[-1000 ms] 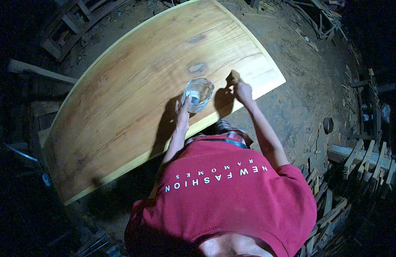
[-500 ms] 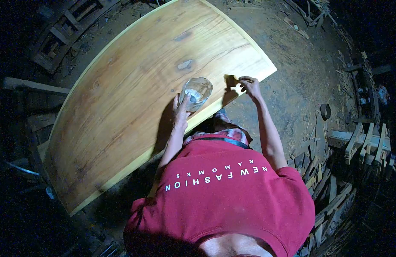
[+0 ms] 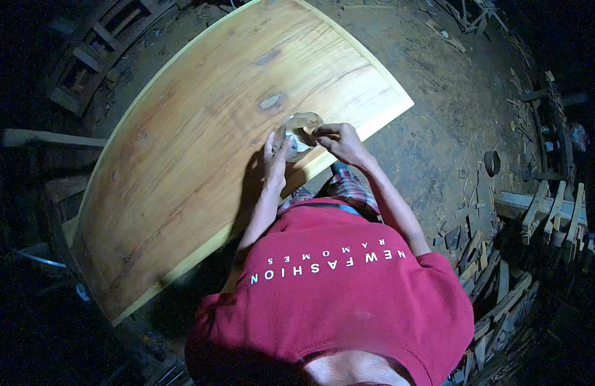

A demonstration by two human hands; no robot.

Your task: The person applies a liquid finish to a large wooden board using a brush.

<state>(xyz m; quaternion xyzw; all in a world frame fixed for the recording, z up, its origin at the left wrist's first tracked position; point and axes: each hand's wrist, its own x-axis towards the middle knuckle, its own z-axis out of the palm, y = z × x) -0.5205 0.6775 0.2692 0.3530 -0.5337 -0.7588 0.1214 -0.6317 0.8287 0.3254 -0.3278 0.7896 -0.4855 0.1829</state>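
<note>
My left hand (image 3: 276, 162) is wrapped around the side of a cut-down, stained plastic container (image 3: 305, 121) with whitish stuff inside. The container is tilted over the wooden tabletop (image 3: 201, 135), its mouth facing up toward me. At the container's right rim is my right hand (image 3: 344, 143), fingers pinched together and pointing into the mouth. Whatever lies between those fingertips is too small and shaded to make out. Dark knots and a greyish patch (image 3: 270, 101) mark the tabletop beyond the container.
The tabletop is a large quarter-round panel with a pale edge strip (image 3: 133, 103). Scrap wood (image 3: 497, 309) is heaped on the floor at right, near a dark ring (image 3: 492, 163). A wooden frame (image 3: 98, 48) stands at the upper left.
My right hand has moved left from over the tabletop's near edge to the container's mouth. My left hand still holds the container, shifted slightly.
</note>
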